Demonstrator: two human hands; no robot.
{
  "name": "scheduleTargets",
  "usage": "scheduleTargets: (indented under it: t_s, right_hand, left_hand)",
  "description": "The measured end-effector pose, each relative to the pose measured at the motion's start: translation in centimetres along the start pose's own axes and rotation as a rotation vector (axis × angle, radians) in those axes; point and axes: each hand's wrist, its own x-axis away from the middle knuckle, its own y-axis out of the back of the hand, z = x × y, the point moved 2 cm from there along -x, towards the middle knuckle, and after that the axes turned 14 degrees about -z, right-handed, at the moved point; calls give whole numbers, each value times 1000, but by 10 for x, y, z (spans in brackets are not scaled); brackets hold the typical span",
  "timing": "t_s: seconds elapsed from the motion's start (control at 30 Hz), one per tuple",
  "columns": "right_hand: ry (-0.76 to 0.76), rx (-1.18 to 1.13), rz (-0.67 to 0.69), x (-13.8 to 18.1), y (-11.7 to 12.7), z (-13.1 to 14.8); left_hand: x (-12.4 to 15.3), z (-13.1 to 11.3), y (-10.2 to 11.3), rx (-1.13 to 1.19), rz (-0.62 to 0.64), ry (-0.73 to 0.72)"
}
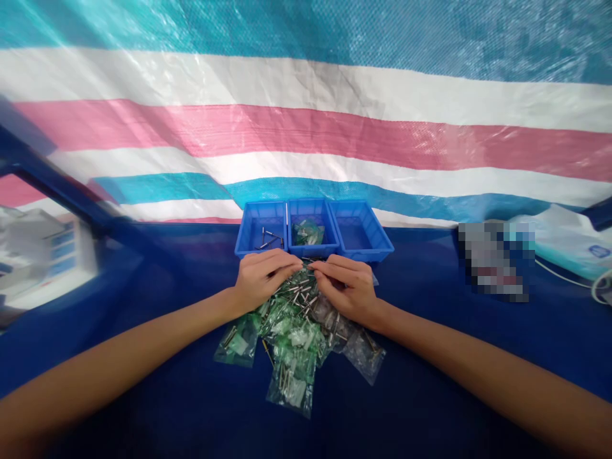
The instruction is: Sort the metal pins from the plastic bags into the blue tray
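Note:
A heap of small clear and green plastic bags [294, 344] filled with metal pins lies on the blue table in front of me. My left hand [261, 277] and my right hand [347, 287] rest on the far side of the heap, fingers curled and meeting over one small bag at the top. Behind the hands stand three blue bins side by side. The left bin [261, 234] holds several loose metal pins. In the middle bin [310, 231] lie green bags. The right bin [359, 233] looks bare.
A blue cloth [430, 395] covers the table. A striped tarp of pink, white and teal [306, 127] hangs behind. White boxes [43, 255] sit at the far left. A blurred package [495, 261] and a white bag with a cable [568, 242] are at the right.

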Motion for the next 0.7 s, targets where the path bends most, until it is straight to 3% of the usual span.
scheduleTargets:
  t_s: [0.7]
  right_hand:
    - [-5, -32, 58, -1, 0, -1]
  left_hand:
    - [0, 0, 0, 31, -33, 11]
